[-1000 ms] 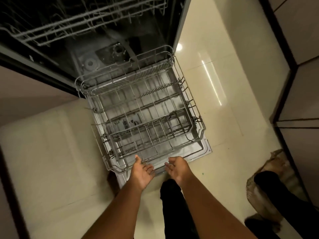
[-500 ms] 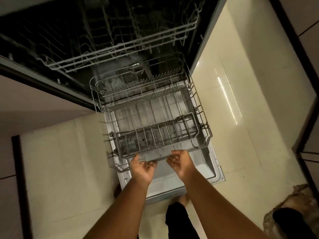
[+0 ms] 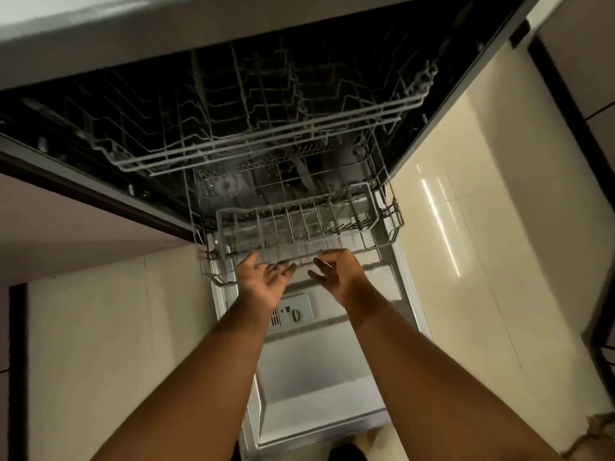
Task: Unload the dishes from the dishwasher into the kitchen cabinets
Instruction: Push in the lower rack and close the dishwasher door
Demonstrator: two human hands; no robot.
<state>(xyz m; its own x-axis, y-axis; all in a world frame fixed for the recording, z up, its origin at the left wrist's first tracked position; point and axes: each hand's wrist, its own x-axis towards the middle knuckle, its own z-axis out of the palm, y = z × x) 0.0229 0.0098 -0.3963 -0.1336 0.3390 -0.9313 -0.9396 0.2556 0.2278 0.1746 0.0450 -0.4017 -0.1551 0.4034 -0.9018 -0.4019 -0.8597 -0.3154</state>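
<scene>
A: Nearest to the camera?
B: Two bare forearms reaching forward over the open dishwasher door (image 3: pixel 319 377) — door lies flat, pale inner panel facing up, detergent dispenser (image 3: pixel 294 313) with a round knob between the wrists.

A: Hands?
B: Left hand (image 3: pixel 263 277) palm up, fingers spread loosely, tips at the front rail of the lower rack (image 3: pixel 299 227). Right hand (image 3: pixel 336 269) likewise loosely spread, fingers curled a bit, also at that rail. Neither closed around the wire; can't tell if they actually touch it.

A: Rack position?
B: Lower rack sits mostly inside the tub, front edge over the hinge end of the door. Grey wire, rows of tines, no dishes visible in it. Upper rack (image 3: pixel 266 134) above it, inside the dark tub (image 3: pixel 332 78) — looks bare as well, though the interior is dim.

A: Room?
B: Glossy cream floor tiles (image 3: pixel 466 261) on both sides of the door, a streak of light reflected on the right side. Dark trim (image 3: pixel 83 184) along the cabinet base at left. Pale desk edge (image 3: pixel 166 31) runs across the top, over the dishwasher opening. Far right — dark-framed cabinet panels (image 3: pixel 572 94). Something brownish at the lower right corner, too cropped to identify.
</scene>
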